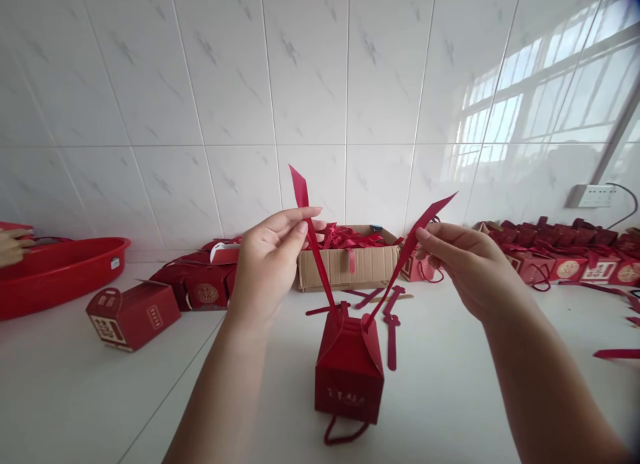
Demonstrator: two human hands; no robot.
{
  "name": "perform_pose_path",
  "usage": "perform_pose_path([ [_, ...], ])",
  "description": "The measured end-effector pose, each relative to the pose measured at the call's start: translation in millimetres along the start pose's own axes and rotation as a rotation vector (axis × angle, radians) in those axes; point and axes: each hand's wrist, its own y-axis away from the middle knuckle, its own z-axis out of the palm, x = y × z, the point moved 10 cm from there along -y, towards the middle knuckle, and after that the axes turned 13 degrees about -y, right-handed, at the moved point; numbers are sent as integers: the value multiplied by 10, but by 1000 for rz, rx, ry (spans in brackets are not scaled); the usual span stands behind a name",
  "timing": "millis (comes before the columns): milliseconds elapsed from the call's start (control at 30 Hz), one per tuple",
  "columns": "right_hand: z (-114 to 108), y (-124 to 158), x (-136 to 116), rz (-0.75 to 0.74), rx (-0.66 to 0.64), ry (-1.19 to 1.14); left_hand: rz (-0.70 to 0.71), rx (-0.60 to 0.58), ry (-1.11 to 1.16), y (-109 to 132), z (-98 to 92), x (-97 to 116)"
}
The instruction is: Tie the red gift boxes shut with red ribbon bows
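A small red gift box (349,384) with gold lettering stands on the white table in front of me. A red ribbon (321,271) passes through its top, and its two ends rise apart in a V. My left hand (275,254) pinches one end between thumb and fingers. The other end is pinched by my right hand (457,261), up and to the right of the box. A dark red cord handle (345,439) lies at the box's near side. Several dark red paper strips (392,344) lie just behind and to the right of it.
An open cardboard box (350,267) full of red ribbons stands by the tiled wall. At left are a red basin (60,277), a red box on its side (135,315) and more dark red boxes (205,284). Rows of decorated boxes (570,267) line the right. Another person's hand (13,245) shows far left.
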Motion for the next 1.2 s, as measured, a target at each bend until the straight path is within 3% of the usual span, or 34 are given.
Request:
perform_pose_path([
  [600, 54, -4, 2, -2, -16, 61, -40, 68, -91, 73, -43, 53],
  [900, 132, 11, 22, 2, -40, 43, -122, -39, -68, 71, 81, -73],
  [1200, 111, 12, -25, -61, -5, -22, -89, -131, -42, 76, 186, 6],
])
